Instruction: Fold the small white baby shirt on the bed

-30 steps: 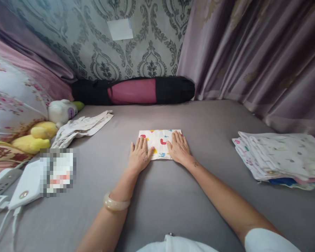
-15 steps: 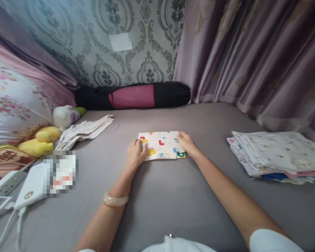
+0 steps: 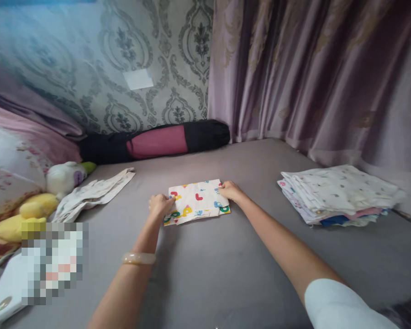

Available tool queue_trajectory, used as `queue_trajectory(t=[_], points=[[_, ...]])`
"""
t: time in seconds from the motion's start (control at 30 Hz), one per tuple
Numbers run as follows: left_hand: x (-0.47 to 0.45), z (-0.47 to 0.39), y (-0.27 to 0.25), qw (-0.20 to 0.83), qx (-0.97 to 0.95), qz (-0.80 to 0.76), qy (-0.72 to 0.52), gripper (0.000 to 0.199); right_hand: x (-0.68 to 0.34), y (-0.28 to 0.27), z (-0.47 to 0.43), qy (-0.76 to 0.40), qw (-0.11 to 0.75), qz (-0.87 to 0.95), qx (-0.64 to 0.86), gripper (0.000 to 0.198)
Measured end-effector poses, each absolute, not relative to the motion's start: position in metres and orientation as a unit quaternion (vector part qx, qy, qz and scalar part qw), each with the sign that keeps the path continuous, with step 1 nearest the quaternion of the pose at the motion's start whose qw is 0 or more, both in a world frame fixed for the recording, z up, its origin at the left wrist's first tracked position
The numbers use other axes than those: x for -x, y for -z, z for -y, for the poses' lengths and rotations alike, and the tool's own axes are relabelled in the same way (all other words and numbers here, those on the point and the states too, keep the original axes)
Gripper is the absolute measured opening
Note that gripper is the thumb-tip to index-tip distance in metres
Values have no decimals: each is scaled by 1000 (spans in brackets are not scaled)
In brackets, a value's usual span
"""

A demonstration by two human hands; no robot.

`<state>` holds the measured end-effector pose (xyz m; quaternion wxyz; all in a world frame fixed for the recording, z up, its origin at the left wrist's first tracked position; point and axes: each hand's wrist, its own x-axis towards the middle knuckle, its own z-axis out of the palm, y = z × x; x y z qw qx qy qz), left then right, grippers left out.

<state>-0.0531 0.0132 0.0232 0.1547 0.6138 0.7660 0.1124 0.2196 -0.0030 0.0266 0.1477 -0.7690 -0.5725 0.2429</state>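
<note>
A folded white cloth (image 3: 199, 201) printed with coloured letters and figures lies flat on the grey bed sheet (image 3: 205, 269). My left hand (image 3: 160, 204) pinches its left edge, thumb on top. At the opposite edge my right hand (image 3: 231, 191) holds the cloth near its upper right corner, with the fingers partly hidden. Along the front, the folded layers are uneven, and a brighter green and yellow print peeks out at both lower corners.
To the right lies a stack of folded cloths (image 3: 339, 192). At left are a loose pale cloth (image 3: 96, 194), a yellow plush toy (image 3: 37, 205), a white plush toy (image 3: 63, 178) and a white device (image 3: 12, 283). A long black and maroon bag (image 3: 157, 141) lies along the wall.
The view has shifted, so the surroundings sit further left. My left hand has gone from the cloth's lower left part to its left edge, and more of the lower layer shows there.
</note>
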Motion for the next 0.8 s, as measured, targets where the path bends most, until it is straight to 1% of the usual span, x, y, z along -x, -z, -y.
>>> queue_trajectory(t=[0.1,0.23,0.37,0.47,0.6,0.8], points=[[53,-14,-28,196,-596,-772,-104,27,-218,-30,5,-277,189,555,761,15],[56,-9,-33,268,-566,-752,-208,25,-217,-36,14,-332,251,510,753,21],[63,-5,-39,333,-529,-737,-257,31,-221,-45,26,-401,277,459,743,31],[69,-5,-42,369,-501,-737,-265,33,-224,-50,31,-445,286,428,733,33],[71,-7,-49,382,-492,-736,-266,35,-224,-54,35,-475,316,411,711,25],[53,0,-81,366,-522,-721,-270,47,-237,-59,43,-474,372,398,692,9]])
